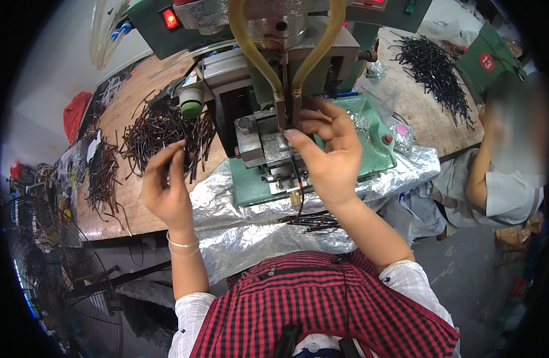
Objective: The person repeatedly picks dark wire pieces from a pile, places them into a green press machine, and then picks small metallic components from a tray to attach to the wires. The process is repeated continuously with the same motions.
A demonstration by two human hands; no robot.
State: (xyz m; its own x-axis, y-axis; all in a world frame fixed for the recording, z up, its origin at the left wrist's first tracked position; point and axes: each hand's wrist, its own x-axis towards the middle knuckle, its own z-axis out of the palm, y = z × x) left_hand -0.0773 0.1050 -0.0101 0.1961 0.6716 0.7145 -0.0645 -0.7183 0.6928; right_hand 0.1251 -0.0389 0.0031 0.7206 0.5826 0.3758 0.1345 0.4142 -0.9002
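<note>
My right hand reaches around the metal clamping block of a bench machine. Its thumb rests at the block, beside two upright copper-coloured electrodes, and its curled fingers stay apart from the thumb. A thin dark wire hangs from the block's front toward me. To the left, my left hand is raised with thumb and forefinger close together; whatever sits between the tips is too small to make out. Just behind it lies a heap of short dark brown wires.
Silver foil sheeting covers the bench front, with loose black wires on it. A green tray holds small metal bits. More black wires are piled at the right, near another person's arm. A fan stands lower left.
</note>
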